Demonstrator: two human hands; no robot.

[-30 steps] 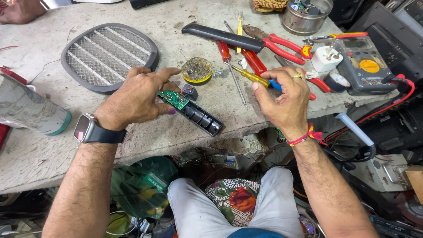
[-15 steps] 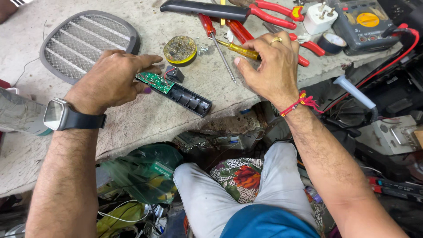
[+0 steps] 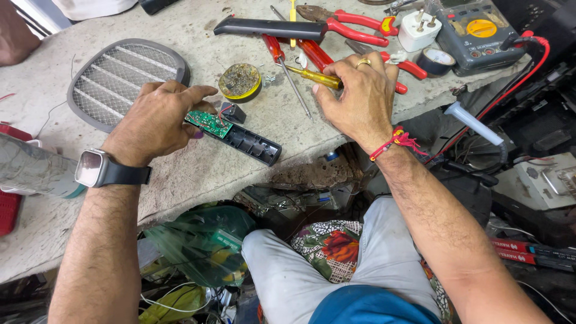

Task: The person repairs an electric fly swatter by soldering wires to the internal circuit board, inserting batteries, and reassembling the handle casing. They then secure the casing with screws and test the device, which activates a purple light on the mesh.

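My left hand [image 3: 157,120] rests on the stone bench and pinches a small green circuit board [image 3: 208,122] at the open black handle [image 3: 247,141] of a grey mesh racket [image 3: 120,81]. My right hand [image 3: 359,96] hovers over the bench and holds a yellow-handled screwdriver [image 3: 309,74] between thumb and fingers. A round tin of flux [image 3: 239,81] sits between the two hands. A watch is on my left wrist, a red thread on my right.
Red pliers [image 3: 354,23], a red screwdriver [image 3: 282,60], a white plug [image 3: 419,31], a tape roll [image 3: 436,60] and a grey multimeter [image 3: 477,33] lie at the back right. A grey cylinder [image 3: 33,168] lies at left. Clutter fills the floor below.
The view has shifted, so the bench sits higher in frame. My right hand has drawn slightly away from the handle with the screwdriver. My left hand keeps hold of the circuit board.
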